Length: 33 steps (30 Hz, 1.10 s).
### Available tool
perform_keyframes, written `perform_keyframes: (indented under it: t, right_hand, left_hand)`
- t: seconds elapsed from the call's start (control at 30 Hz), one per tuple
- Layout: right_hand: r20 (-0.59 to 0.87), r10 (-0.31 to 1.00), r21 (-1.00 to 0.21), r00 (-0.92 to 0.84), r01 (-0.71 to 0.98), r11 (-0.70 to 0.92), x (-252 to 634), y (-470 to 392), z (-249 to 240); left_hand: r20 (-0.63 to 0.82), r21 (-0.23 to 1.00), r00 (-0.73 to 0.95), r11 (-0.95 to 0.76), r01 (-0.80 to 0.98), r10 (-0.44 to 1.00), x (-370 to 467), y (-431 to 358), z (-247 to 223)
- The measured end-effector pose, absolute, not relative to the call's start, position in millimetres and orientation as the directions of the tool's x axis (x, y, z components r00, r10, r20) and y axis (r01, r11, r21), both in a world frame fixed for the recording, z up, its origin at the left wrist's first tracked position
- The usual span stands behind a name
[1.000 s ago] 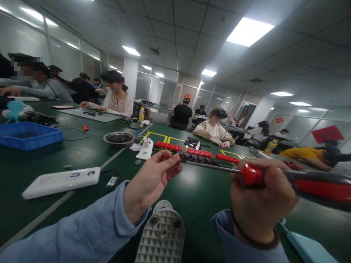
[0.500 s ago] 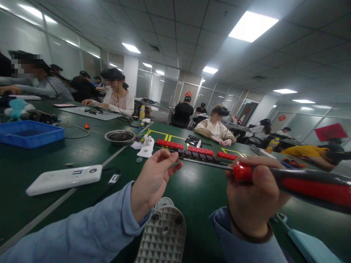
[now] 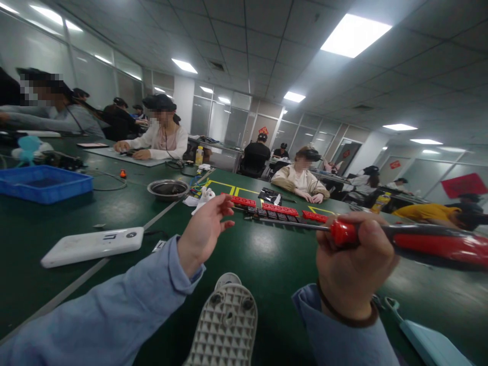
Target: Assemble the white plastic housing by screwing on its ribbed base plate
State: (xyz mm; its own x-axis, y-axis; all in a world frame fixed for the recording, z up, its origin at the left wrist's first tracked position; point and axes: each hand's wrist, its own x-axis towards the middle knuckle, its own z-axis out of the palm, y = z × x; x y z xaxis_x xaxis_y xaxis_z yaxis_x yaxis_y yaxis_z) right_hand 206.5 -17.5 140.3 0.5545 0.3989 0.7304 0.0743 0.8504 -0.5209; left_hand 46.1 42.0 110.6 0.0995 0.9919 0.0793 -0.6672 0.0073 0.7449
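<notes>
My right hand [image 3: 354, 264] is wrapped round a red and black screwdriver [image 3: 438, 245], its metal shaft pointing left across the view. To the left of the shaft's tip is my left hand [image 3: 204, 234], fingers apart and nothing between them. A light grey part with a grid of square pockets [image 3: 229, 325] lies low in the middle, below and between my hands. Beyond the shaft stand red strips [image 3: 280, 209] and a row of dark pieces [image 3: 272, 215]. A small white part [image 3: 206, 195] is partly hidden behind my left fingers.
On the green table [image 3: 267, 264] are a white phone-shaped device [image 3: 93, 247], a blue tray [image 3: 46, 192], a metal bowl [image 3: 168, 182] and a light blue case [image 3: 434, 340] at the lower right. Several people sit around, one in a cream jacket [image 3: 299, 179] across the table.
My left hand has moved left, away from the screwdriver's tip, and its fingers have opened. The screwdriver has shifted slightly right, its handle end raised.
</notes>
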Motion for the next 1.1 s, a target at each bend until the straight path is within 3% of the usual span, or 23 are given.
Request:
perform_keyframes:
  t: [0.1, 0.17, 0.27, 0.37, 0.47, 0.6, 0.7, 0.83, 1.0, 1.1]
  right_hand:
    - [0.691, 0.424, -0.549, 0.586, 0.044, 0.835, 209.7, -17.7, 143.6]
    - [0.660, 0.441, -0.563, 0.609, 0.011, 0.826, 213.4, -18.3, 146.7]
    - [0.637, 0.489, -0.560, 0.596, -0.078, 0.825, 220.0, -19.5, 151.5]
    - [0.625, 0.542, -0.548, 0.562, -0.178, 0.817, 225.2, -20.3, 154.4]
    - [0.605, 0.598, -0.561, 0.525, -0.251, 0.789, 225.6, -20.9, 154.3]
    - [0.580, 0.668, -0.595, 0.466, -0.316, 0.739, 217.7, -24.1, 151.2]
    - [0.583, 0.678, -0.605, 0.447, -0.318, 0.730, 210.2, -28.0, 148.6]
    - [0.586, 0.681, -0.612, 0.439, -0.312, 0.727, 205.0, -33.9, 147.2]
    - [0.595, 0.653, -0.604, 0.469, -0.275, 0.748, 202.5, -53.9, 152.7]
    - [0.632, 0.569, -0.601, 0.526, -0.129, 0.788, 199.5, -77.3, 156.1]
  left_hand:
    - [0.020, 0.904, 0.156, 0.049, -0.424, 0.988, 27.1, 62.6, 92.0]
    - [-0.112, 0.960, 0.222, 0.163, -0.229, 0.969, 10.5, 66.5, 73.0]
    - [-0.381, 0.909, 0.332, 0.416, -0.038, 0.863, -12.5, 50.9, 44.7]
    - [-0.554, 0.784, 0.550, 0.614, 0.091, 0.626, -20.3, 20.0, 29.3]
    - [-0.592, 0.755, 0.629, 0.620, 0.214, 0.504, -7.9, -4.5, 28.3]
    - [-0.624, 0.781, 0.496, 0.510, 0.362, 0.604, 17.6, -13.9, 32.1]
    - [-0.598, 0.797, 0.510, 0.525, 0.299, 0.618, 26.2, -16.0, 29.9]
    - [-0.501, 0.761, 0.653, 0.648, 0.021, 0.568, 25.2, -26.9, 21.6]
    - [-0.434, 0.594, 0.704, 0.766, -0.245, 0.562, 23.4, -43.2, 21.4]
    - [-0.470, 0.455, 0.726, 0.842, -0.289, 0.503, 27.5, -48.9, 23.6]
